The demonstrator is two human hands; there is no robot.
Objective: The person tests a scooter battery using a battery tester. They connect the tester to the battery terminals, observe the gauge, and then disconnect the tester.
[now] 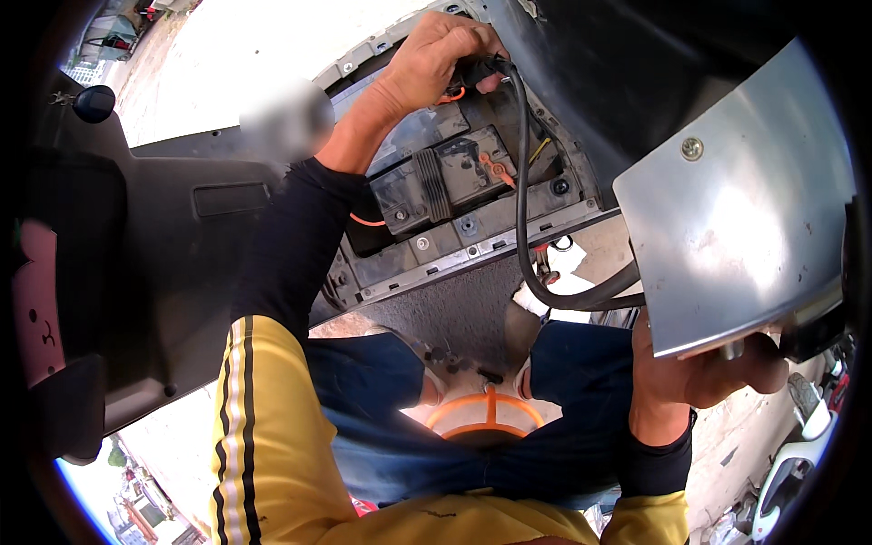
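My left hand point(445, 59) reaches to the far side of an open battery compartment point(400, 272). Its fingers are closed round a black cable end point(477, 71), probably a plug. From there a thick black cable point(524, 200) loops down and right, passing behind a silver metal casing point(745, 209) with a screw in its face. My right hand point(708, 377) grips this casing from below, and its fingertips are partly hidden. Inside the compartment lie dark batteries point(454, 177) with a ribbed strap point(431, 186) and an orange-red terminal cover point(497, 170). An orange wire point(368, 221) shows at the left.
A dark plastic body panel point(200, 282) fills the left side, with a pink cartoon sticker point(38, 300) and a black key fob point(94, 104). An orange ring-shaped frame point(489, 409) shows between my legs. White vehicle parts point(790, 472) lie at the lower right.
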